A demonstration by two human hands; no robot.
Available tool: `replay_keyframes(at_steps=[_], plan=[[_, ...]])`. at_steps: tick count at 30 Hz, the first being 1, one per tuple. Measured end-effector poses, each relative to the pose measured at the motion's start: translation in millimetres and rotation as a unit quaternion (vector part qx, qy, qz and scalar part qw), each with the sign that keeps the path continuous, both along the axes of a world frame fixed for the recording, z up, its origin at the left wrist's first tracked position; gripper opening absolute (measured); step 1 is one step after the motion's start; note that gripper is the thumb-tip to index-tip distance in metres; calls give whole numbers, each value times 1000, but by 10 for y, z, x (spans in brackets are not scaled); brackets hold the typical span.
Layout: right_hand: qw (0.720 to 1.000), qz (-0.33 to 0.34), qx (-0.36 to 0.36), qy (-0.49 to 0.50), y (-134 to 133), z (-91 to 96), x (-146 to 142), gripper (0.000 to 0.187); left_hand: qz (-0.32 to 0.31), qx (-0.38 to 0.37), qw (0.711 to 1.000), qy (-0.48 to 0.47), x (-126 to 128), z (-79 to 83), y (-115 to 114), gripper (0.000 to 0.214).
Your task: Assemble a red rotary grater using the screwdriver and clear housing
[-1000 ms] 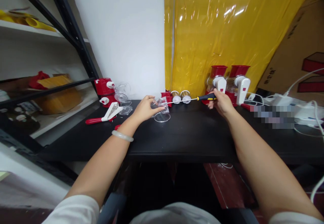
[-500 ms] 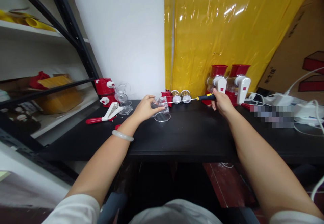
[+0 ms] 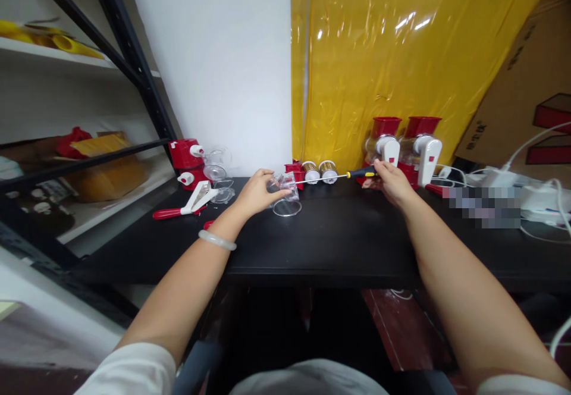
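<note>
My left hand (image 3: pixel 260 193) is closed around a clear plastic grater housing (image 3: pixel 286 207), which lies tilted on the black table with its round rim toward me. In my right hand (image 3: pixel 391 182) is a screwdriver (image 3: pixel 361 172) with a black and yellow handle, held level. Its long shaft points left and the tip reaches the clear housing; the exact contact is too small to make out. Just behind the housing stand a red plastic part (image 3: pixel 294 175) and two metal grating drums (image 3: pixel 320 171) with white ends.
Two assembled red and white rotary graters (image 3: pixel 404 148) stand at the back right, near white cables and adapters (image 3: pixel 542 196). On the left are red bases (image 3: pixel 185 163), clear parts (image 3: pixel 218 169) and a white crank with a red handle (image 3: pixel 182 209). A shelf rack (image 3: pixel 147 91) borders the table.
The fingers of my right hand have shifted slightly on the screwdriver handle. My left hand and the clear housing stay in place; the view has moved a little.
</note>
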State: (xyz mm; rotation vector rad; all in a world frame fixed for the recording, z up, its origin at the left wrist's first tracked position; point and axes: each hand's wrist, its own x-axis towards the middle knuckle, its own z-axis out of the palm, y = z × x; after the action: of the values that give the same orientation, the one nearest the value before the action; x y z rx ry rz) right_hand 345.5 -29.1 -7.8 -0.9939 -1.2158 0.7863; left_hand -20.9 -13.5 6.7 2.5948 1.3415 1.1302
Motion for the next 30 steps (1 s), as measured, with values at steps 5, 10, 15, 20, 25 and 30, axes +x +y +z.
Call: replay_keyframes(at_steps=[5,10,15,20,25,30], plan=[[998,-25,13,-61,35,-38,9,47,1,2,1000,4,-2,8,-13,44],[999,24,-8,40,14,11,6,31,1,-3,1000,5,1,8,-14,43],[992,104,-4,70,-72,65,-1,27,6,-5,1000,1,-7,-6,4,44],[997,75,-26,23,-36,16,18,39,10,-11,1000,-5,-7,-6,4,45],[999,32,-8,-27,21,-52,21,50,7,-7,1000,2,0,0,-5,45],[993,-69,-10,-97,18,-55,28,53,3,-4,1000,4,-3,-7,4,43]])
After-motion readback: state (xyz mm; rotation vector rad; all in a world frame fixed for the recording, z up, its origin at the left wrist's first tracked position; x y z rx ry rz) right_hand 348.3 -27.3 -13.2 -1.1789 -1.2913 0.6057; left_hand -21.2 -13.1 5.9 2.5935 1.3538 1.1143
